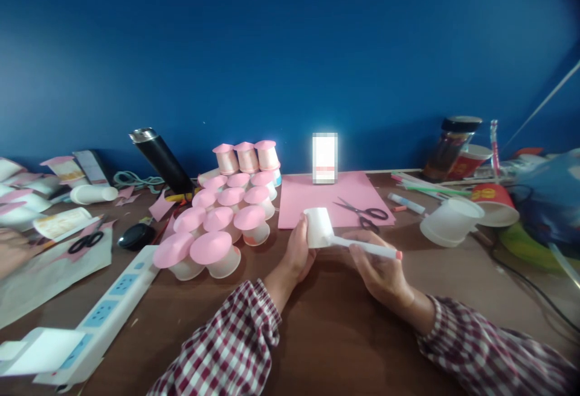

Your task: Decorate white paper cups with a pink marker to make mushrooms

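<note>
Item one: my left hand [299,254], fingers curled against the side of a small white paper cup [318,227], which it holds lying on its side above the brown table [326,323], just in front of the pink paper sheet [312,200].

Item two: my right hand [380,272], closed around a white glue stick [367,247] with an orange end cap; the stick's tip is pressed to the cup's wall.

Item three: a pair of black-handled scissors [365,212], lying on the pink sheet, just beyond my right hand.

Item four: a cluster of upturned cups with pink paper discs [226,221], stacked in rows left of my left hand.

Item five: a white power strip [109,311], near the left edge.

Item six: a second pair of black scissors [86,241], far left, among paper scraps.

Item seven: a black flask [161,157], leaning against the blue wall.

Item eight: two plain white cups nested together [451,221] lying on their side and a red-printed cup [493,203], on the right, well apart from my hands.
</note>
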